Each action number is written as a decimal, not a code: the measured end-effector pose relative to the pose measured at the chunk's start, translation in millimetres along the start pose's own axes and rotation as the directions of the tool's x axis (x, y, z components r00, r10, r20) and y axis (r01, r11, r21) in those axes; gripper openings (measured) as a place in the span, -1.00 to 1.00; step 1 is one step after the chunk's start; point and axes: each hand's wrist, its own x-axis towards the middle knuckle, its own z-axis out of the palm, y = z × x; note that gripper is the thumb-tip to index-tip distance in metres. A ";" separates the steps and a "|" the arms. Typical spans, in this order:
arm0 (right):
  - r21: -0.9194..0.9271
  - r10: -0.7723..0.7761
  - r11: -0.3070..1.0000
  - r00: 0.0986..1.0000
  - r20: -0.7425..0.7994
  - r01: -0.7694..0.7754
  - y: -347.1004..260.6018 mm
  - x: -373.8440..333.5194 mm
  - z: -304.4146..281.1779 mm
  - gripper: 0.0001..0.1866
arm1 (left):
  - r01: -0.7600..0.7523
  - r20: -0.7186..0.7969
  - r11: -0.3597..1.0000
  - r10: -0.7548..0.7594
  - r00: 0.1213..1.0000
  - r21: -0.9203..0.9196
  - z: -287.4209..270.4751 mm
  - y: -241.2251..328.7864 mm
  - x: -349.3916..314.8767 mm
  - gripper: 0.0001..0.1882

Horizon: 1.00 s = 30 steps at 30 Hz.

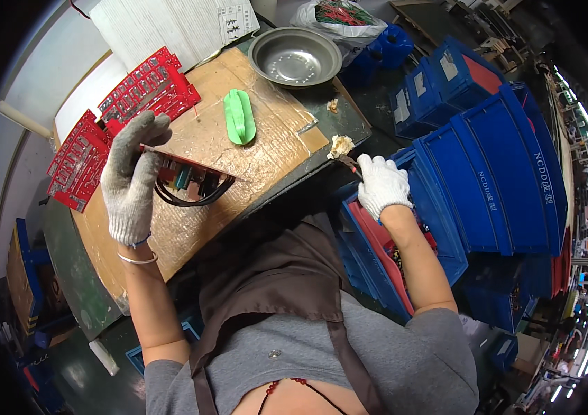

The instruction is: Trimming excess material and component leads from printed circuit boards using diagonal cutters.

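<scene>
My left hand point(131, 180), in a greyish knitted glove, pinches a circuit board point(204, 166) by its edge between thumb and fingers. The board is tilted, its components and looped black wires point(194, 200) hanging on the underside above the cardboard. In a white glove, my right hand point(384, 185) is closed on a thin brush-like tool point(348, 161) with a ragged cream clump point(341, 146) at its tip. That hand is over a blue bin, right of the table. Near the middle of the cardboard lies a bright green oblong piece point(240, 117).
Red circuit board panels point(149, 90) lie at the left on plastic-covered cardboard point(280, 131). A metal bowl point(296, 59) stands at the back, beside a bag of red and green wires point(346, 14). Blue bins point(501, 180) are stacked on the right; an open one point(446, 242) is below my right hand.
</scene>
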 end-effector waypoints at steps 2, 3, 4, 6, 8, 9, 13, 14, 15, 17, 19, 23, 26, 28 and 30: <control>0.027 -0.009 1.000 1.000 0.014 0.008 -1.5 2.3 3.1 -0.57 | 0.010 -0.002 1.000 -0.010 1.000 0.014 -1.4 -1.1 1.9 -0.51; 0.044 -0.011 0.999 1.000 -0.008 0.011 -2.8 3.5 4.0 -0.59 | 0.014 -0.004 1.000 -0.014 1.000 0.024 -1.9 -1.7 3.0 -0.51; 0.055 -0.006 0.998 0.999 -0.035 0.008 -3.4 2.1 3.5 -0.61 | 0.014 -0.004 1.000 -0.014 1.000 0.021 -2.3 -2.1 2.7 -0.51; 0.019 0.017 1.000 1.000 -0.010 -0.017 -2.5 8.2 0.5 -0.63 | 0.017 -0.019 1.000 -0.017 1.000 -0.010 -3.0 -2.8 2.6 -0.52; -0.044 0.021 0.999 0.999 -0.043 -0.023 -3.4 12.4 -6.4 -0.70 | 0.021 -0.022 1.000 -0.022 1.000 -0.019 -2.9 -3.7 2.6 -0.52; -0.044 0.019 0.999 0.999 -0.044 -0.021 -4.4 14.4 -11.9 -0.70 | 0.026 -0.026 0.999 -0.026 0.999 -0.025 -3.1 -3.9 2.8 -0.52; -0.074 0.017 0.997 1.000 -0.022 -0.019 -4.3 29.0 -26.1 -0.70 | 0.009 -0.026 0.998 -0.010 1.000 -0.061 -6.6 -3.0 1.3 -0.55; -0.027 0.029 0.999 1.000 0.002 -0.029 5.2 36.3 -16.4 -0.68 | 0.018 -0.030 0.998 -0.020 0.999 -0.057 -4.7 0.4 1.1 -0.56; 0.020 0.039 0.999 0.999 0.024 -0.040 15.8 44.4 -9.6 -0.66 | 0.024 -0.035 0.998 -0.026 0.999 -0.052 -1.8 4.1 3.4 -0.57; 0.059 0.115 0.991 0.992 0.059 -0.118 27.4 46.2 -3.6 -0.65 | 0.008 0.002 1.000 -0.008 1.000 -0.018 -0.3 5.1 7.5 -0.59; 0.037 0.147 0.989 0.987 -0.062 -0.145 20.3 32.0 -12.4 -0.63 | 0.045 0.005 0.997 -0.044 0.999 -0.067 7.9 4.7 9.6 -0.60; 0.302 -0.253 0.832 0.803 -0.540 0.466 -29.3 0.3 -52.7 -0.51 | 0.099 0.029 0.991 -0.097 0.995 -0.093 15.4 9.4 12.4 -0.61; 0.249 -0.370 0.739 0.686 -0.626 0.626 -66.3 -17.5 -87.3 -0.44 | 0.160 -0.011 0.987 -0.160 0.987 -0.012 14.7 13.1 13.5 -0.62; 0.187 -0.387 0.761 0.666 -0.637 0.621 -69.9 -17.3 -90.2 -0.38 | 0.146 -0.034 0.989 -0.145 0.989 0.023 14.0 10.2 19.5 -0.61; 0.153 -0.383 0.785 0.665 -0.641 0.600 -67.2 -16.0 -88.0 -0.36 | 0.159 -0.045 0.987 -0.157 0.987 0.035 14.3 12.6 24.2 -0.60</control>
